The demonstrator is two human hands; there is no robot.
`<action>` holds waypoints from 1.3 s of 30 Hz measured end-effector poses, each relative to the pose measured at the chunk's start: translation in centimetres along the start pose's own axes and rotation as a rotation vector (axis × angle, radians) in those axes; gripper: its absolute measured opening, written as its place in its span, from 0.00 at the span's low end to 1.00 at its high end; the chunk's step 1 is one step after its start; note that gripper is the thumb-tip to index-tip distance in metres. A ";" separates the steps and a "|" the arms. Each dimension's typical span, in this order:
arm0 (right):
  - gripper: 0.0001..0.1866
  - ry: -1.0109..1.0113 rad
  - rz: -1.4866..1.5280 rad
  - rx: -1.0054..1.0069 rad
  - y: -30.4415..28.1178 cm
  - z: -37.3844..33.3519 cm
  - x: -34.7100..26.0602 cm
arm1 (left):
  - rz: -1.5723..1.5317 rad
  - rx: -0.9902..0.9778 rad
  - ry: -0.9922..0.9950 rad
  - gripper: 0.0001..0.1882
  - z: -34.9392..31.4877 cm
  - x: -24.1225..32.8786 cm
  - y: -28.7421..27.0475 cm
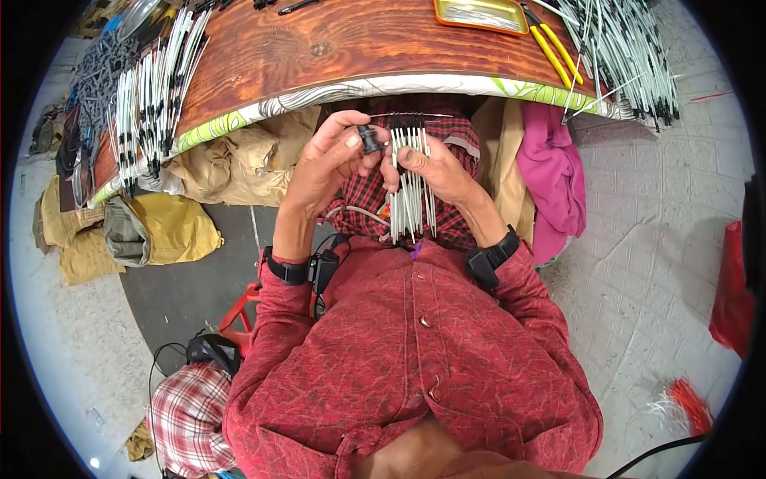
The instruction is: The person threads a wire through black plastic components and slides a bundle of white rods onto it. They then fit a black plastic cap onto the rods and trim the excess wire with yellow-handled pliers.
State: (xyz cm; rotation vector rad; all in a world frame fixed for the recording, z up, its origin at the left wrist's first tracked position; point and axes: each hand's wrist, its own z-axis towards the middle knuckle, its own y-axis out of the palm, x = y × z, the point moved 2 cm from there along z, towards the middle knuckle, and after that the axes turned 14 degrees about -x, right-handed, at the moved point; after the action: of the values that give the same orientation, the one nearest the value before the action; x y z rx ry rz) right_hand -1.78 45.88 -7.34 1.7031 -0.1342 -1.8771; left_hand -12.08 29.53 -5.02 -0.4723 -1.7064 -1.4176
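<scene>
My left hand [339, 156] pinches a small black ribbed piece [369, 139] between thumb and fingers. Close beside it, my right hand [435, 166] grips a row of thin white sticks [408, 199] with black ends. The sticks hang down over my lap, their black ends uppermost. A thin metal rod [435, 116] runs crosswise along these black ends, and it looks as if they are strung on it. The fingertips of both hands nearly meet, so whether the black piece touches the rod is hidden.
A wooden table [319, 49] with a patterned cloth edge lies ahead. On it are yellow-handled pliers [556, 54], an orange tray [444, 19] of thin metal pins, and bundles of white sticks at left [152, 100] and right [626, 56]. A yellow sack [171, 227] lies at left.
</scene>
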 end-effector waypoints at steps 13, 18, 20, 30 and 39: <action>0.29 0.064 0.049 0.114 -0.1 0.2 0.7 | 0.033 0.149 0.071 0.18 0.5 -0.2 1.0; 0.28 0.108 0.065 0.133 0.1 -0.1 0.5 | -0.039 0.167 0.097 0.20 0.7 -0.4 0.9; 0.28 0.100 0.054 0.140 0.1 -0.1 0.6 | -0.032 0.144 0.078 0.20 0.7 -0.6 0.6; 0.28 0.061 -0.049 0.130 0.1 0.0 0.0 | 0.099 0.157 0.073 0.24 1.3 0.5 1.0; 0.29 0.005 -0.081 0.095 -0.1 0.2 -0.1 | 0.118 0.125 0.090 0.26 1.8 0.8 0.7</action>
State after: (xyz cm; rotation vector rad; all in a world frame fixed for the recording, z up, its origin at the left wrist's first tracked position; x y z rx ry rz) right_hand -1.97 45.98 -7.24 1.8018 -0.1563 -1.9531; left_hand -12.69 31.28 -4.00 -0.4261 -1.6559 -1.2224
